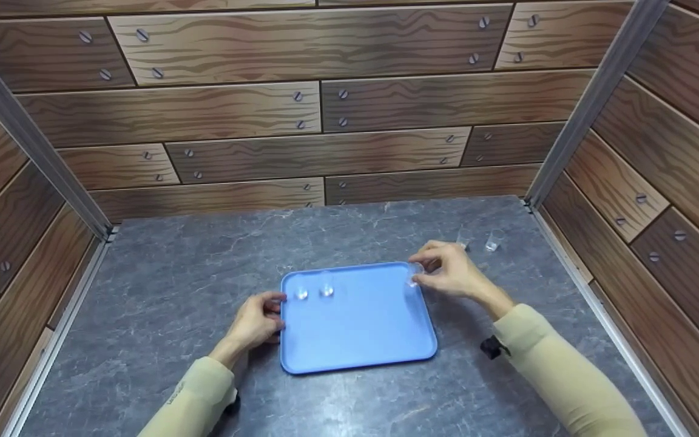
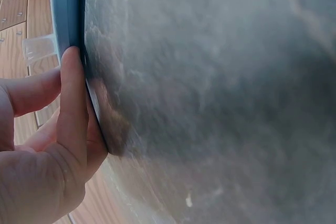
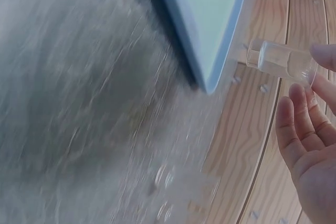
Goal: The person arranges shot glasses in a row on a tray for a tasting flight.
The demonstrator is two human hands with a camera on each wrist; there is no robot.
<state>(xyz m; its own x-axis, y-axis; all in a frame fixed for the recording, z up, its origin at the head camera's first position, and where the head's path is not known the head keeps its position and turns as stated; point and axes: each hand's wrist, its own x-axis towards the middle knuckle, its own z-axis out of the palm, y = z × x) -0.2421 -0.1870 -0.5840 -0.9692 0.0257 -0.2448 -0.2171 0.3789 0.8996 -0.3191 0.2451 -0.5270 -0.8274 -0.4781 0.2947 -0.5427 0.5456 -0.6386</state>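
- Walls (image 1: 361, 106): wood-plank print with painted screws, behind the desk's far edge and along its left and right edges.
- Desk (image 1: 173, 255): dark grey, marbled, with pale veins and a glare at its near edge.
- Tray (image 1: 355, 328): blue, rounded corners, lying flat on the desk.
- Sleeves (image 1: 571, 370): pale yellow-green, coming in over the desk's near edge.
- Right hand (image 1: 454, 272): pinches a clear cup between thumb and fingertips at the tray's far right corner.
- Left hand (image 1: 255, 320): loosely extended, its digits touching the tray's left edge.
- Held cup (image 1: 414, 276): roughly upright; whether its base touches the tray I cannot tell.
- Tray cups (image 1: 326, 290): two, clear, upright, side by side near the tray's far left corner.
- Desk cups (image 1: 493, 241): two, clear, beyond the right hand, towards the desk's far right corner; the left one is partly hidden by that hand.
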